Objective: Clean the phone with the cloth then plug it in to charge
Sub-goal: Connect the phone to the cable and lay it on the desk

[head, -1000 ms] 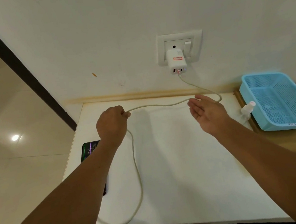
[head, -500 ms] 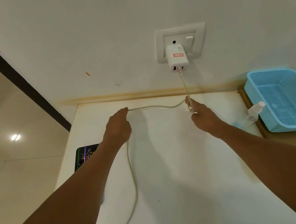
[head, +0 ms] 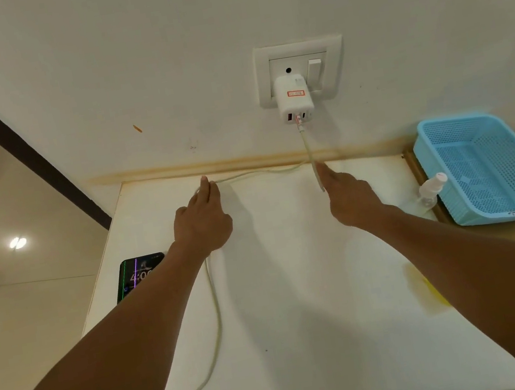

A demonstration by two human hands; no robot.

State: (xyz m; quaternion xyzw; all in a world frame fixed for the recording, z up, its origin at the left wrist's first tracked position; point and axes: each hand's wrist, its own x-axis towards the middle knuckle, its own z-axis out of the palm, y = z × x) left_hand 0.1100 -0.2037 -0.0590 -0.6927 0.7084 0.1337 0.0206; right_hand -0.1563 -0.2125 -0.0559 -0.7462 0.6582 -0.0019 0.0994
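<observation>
Phone [head: 140, 274] screen reads "4:0"; both hands' grip on the cable [head: 217, 319] can't be told.

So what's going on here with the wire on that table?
A person is handling a charging cable on a white table. One end sits in a white adapter plugged into the wall socket. The left hand and right hand both touch the cable near the wall. The phone, screen lit, lies at the table's left edge, partly behind the left forearm.
</observation>
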